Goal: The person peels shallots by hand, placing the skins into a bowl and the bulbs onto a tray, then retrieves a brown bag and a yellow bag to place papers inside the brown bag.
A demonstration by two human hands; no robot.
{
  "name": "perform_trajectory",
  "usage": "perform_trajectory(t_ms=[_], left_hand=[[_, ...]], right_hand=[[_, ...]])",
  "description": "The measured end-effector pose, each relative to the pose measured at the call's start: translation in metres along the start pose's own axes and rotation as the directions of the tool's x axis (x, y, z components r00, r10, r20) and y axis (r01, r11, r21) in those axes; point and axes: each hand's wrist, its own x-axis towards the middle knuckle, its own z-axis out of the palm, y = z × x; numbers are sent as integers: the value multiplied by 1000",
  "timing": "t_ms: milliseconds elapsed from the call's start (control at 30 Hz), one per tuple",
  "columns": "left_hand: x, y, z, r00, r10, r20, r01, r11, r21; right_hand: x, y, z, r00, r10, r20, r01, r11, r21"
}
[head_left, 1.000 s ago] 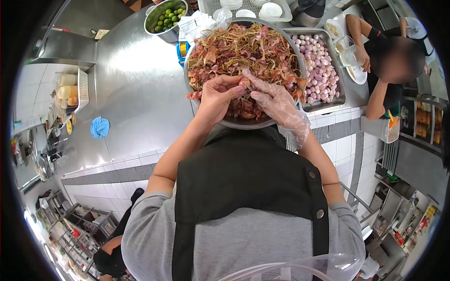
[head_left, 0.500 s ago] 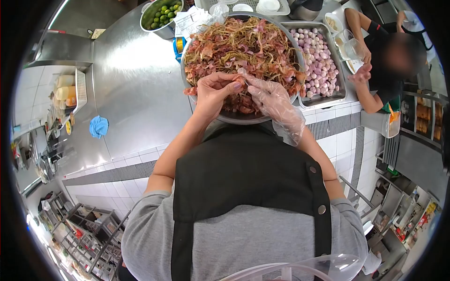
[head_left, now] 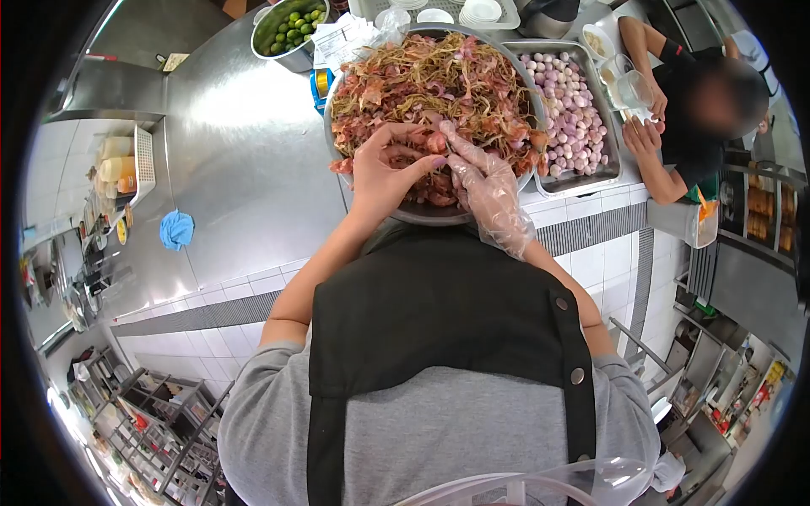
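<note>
A large metal basin (head_left: 331, 135) is heaped with reddish shallot skins and dry stalks (head_left: 430, 80). Over its near side my bare left hand (head_left: 386, 169) holds a small reddish shallot (head_left: 437, 142) at its fingertips, thumb below and fingers curled above. My right hand (head_left: 489, 185), in a clear plastic glove, pinches at the same shallot from the right. Whether a small blade sits in the gloved fingers cannot be made out. To the right, a steel tray (head_left: 620, 160) holds many peeled, pale purple shallots (head_left: 574, 110).
At the back left are a pot of green limes (head_left: 295, 29), some papers (head_left: 337, 42) and a blue tape dispenser (head_left: 321, 84). A blue cloth (head_left: 176, 229) lies on the steel counter (head_left: 245, 169). On the right, a co-worker's hands (head_left: 645, 131) are near white containers (head_left: 633, 88).
My left fingers have opened slightly around the shallot, showing more of it. My gloved right hand has shifted a little left and turned. The co-worker's lower hand has moved up and left.
</note>
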Motion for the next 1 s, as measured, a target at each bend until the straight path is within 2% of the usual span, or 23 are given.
perform_trajectory(t_ms=[133, 200, 267, 300, 333, 400, 467, 533, 567, 633, 700, 833, 900, 967, 1000], left_hand=[[3, -5, -2, 997, -78, 25, 80, 992, -102], [5, -12, -1, 998, -26, 49, 41, 944, -326], [7, -19, -1, 996, -68, 57, 85, 915, -394], [7, -21, -1, 992, -108, 68, 127, 880, -457], [7, -21, -2, 992, -109, 68, 128, 880, -456], [8, -22, -2, 998, -55, 42, 66, 928, -367], [8, -20, -5, 996, -51, 71, 74, 927, -369], [7, -21, -8, 994, -50, 95, 82, 926, -370], [6, -23, -10, 991, -58, 120, 102, 912, -398], [6, -25, -11, 988, -65, 143, 121, 897, -425], [5, -27, -12, 979, -100, 177, 183, 814, -551], [6, -31, -13, 966, -156, 207, 250, 769, -589], [7, -30, -10, 981, -109, 162, 174, 865, -470], [7, -27, -7, 988, -77, 132, 127, 896, -427], [7, -25, -5, 993, -42, 108, 80, 922, -379]], right_hand=[[-3, 0, 1, 992, -50, 119, 54, 998, -29], [0, 2, -2, 987, -64, 144, 67, 998, -18], [0, 1, -2, 982, -76, 171, 78, 997, -7], [-3, -4, 0, 989, 24, 147, -23, 1000, -9], [-4, -9, 1, 985, 123, 122, -123, 992, -9], [-4, -16, 1, 981, 126, 146, -121, 992, -43], [-2, -13, -2, 977, 134, 169, -122, 989, -78], [4, -1, -4, 966, -153, 209, 180, 977, -114], [3, 1, -6, 966, -150, 211, 177, 978, -113], [2, -3, -7, 979, -24, 205, 40, 997, -73], [2, -8, -11, 974, -1, 225, 24, 995, -99], [7, -8, -21, 965, 52, 257, 4, 977, -214], [10, 1, -20, 973, 71, 221, -33, 985, -171], [10, 5, -17, 977, 95, 192, -71, 989, -130], [7, 0, -13, 975, 154, 163, -156, 988, -1]])
